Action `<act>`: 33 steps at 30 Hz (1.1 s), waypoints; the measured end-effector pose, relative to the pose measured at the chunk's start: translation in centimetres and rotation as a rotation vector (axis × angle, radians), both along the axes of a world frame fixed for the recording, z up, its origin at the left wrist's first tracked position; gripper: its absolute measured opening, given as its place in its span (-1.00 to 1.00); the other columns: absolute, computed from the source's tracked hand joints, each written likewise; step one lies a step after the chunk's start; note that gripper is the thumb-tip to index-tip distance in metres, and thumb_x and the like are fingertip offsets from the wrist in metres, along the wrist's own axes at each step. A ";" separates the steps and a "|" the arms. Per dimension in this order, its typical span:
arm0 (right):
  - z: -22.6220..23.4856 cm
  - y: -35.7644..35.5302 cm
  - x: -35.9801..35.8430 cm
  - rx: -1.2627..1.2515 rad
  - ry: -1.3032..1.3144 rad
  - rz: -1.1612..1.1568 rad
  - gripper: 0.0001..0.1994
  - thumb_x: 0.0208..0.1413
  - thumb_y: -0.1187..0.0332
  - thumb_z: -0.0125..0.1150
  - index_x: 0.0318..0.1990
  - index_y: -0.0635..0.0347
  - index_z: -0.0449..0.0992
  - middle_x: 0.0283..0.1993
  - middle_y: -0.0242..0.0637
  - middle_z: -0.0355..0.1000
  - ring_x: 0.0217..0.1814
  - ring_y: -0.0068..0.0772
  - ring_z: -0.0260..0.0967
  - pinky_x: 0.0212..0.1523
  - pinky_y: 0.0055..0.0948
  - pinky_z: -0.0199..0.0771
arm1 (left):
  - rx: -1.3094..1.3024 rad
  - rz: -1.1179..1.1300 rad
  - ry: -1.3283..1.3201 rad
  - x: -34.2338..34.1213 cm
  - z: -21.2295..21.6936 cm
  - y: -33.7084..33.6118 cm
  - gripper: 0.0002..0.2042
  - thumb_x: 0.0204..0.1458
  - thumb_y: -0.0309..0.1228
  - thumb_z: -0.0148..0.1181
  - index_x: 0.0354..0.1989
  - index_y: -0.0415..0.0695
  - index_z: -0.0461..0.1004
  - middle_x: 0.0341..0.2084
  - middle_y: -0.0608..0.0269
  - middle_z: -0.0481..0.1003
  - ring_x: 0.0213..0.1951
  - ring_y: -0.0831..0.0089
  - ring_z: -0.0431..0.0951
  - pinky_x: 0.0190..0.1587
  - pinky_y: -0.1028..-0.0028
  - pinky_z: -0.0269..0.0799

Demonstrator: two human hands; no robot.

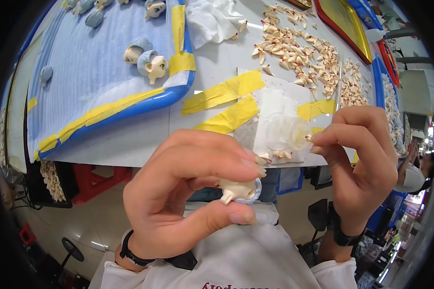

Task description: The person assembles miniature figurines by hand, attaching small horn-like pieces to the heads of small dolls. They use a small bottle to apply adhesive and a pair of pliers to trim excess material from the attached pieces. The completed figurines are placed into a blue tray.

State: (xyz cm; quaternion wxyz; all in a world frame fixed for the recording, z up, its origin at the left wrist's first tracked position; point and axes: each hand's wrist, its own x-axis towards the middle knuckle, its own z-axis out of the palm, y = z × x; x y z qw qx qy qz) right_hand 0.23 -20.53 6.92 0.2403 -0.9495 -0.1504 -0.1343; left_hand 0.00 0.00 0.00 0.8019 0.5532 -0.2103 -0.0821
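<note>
Between the thumb and fingers of my left hand point(178, 185) sits a small doll head point(238, 190), cream with light blue hair along one side. The fingers hide part of it. My right hand point(361, 164) pinches a tiny cream piece with a red spot point(307, 137) between thumb and forefinger, right beside a clear plastic cup point(280, 132). The cup rests on a white pad point(270, 101) fixed down with yellow tape point(226, 94). A few small cream pieces with red tips point(282, 154) lie at the table's near edge, just beyond my left fingertips.
Many cream pieces with red tips point(299, 53) are spread at the far right. On the left, a blue-rimmed tray point(173, 98) with foam lining carries several blue-haired doll heads point(152, 66). White crumpled cloth point(212, 21) lies behind; a gold tray point(345, 24) stands far right.
</note>
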 end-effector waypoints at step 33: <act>0.2 -0.1 1.5 -0.081 -0.017 0.133 -0.83 -0.43 0.64 0.19 -0.55 0.31 0.40 -0.50 -0.27 0.29 -0.40 -0.34 0.24 -0.35 -0.50 0.19 | -0.033 0.004 0.086 -0.2 0.1 -0.4 -0.65 -0.21 -0.52 0.33 -0.23 -0.35 0.37 -0.25 -0.02 0.32 -0.23 0.25 0.46 -0.20 0.26 0.52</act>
